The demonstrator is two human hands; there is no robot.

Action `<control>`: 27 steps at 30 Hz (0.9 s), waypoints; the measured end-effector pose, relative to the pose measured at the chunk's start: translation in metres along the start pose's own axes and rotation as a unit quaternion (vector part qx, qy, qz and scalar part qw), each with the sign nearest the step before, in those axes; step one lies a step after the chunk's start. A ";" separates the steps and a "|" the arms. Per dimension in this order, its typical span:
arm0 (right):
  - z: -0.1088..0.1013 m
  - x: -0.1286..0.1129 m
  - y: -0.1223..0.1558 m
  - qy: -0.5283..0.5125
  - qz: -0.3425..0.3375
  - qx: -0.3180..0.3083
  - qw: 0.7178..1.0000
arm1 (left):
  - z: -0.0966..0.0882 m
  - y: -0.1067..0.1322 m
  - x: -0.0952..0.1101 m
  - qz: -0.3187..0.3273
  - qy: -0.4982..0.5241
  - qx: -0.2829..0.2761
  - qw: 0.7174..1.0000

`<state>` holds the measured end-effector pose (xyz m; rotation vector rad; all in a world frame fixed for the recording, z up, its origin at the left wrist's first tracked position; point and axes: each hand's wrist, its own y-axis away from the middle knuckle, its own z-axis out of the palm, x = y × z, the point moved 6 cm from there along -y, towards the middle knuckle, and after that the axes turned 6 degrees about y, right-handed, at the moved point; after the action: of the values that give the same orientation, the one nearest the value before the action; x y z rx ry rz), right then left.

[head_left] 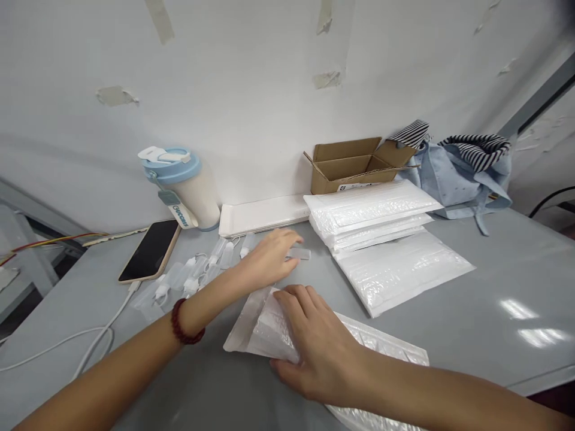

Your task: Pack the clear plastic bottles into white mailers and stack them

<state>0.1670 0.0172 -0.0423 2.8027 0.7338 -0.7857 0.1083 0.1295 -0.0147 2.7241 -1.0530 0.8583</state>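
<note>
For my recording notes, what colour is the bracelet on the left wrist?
Dark red; the bracelet shows best in the head view.

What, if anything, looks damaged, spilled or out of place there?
Mostly the wall: its tape scraps are ragged and wrinkled, as if torn. The small bottles also lie in a loose jumble beside the phone, which looks untidy. No spill shows.
</note>
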 end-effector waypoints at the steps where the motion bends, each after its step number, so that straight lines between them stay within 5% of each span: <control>1: 0.000 0.000 0.000 0.000 0.001 0.000 1.000 | 0.007 -0.006 -0.001 0.011 -0.004 -0.009 1.000; 7: 0.000 0.001 0.000 0.004 0.009 -0.016 1.000 | 0.019 -0.019 0.000 -0.006 0.007 0.021 1.000; 10: -0.001 0.003 0.000 0.001 0.011 -0.010 1.000 | -0.002 -0.007 0.000 -0.057 0.059 0.095 0.992; 14: -0.004 0.007 -0.002 -0.018 0.026 0.009 0.999 | -0.032 0.025 -0.012 -0.139 0.256 0.181 0.939; 21: -0.012 0.017 -0.007 -0.055 0.055 0.054 0.996 | -0.035 0.088 -0.048 -0.290 0.357 0.174 0.871; 27: -0.012 0.017 -0.009 -0.041 0.052 0.045 0.997 | -0.009 0.098 -0.042 -0.252 0.385 0.106 0.882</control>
<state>0.1803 0.0355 -0.0412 2.8394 0.5477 -0.9308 0.0156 0.0830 -0.0404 2.2143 -0.0891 1.7699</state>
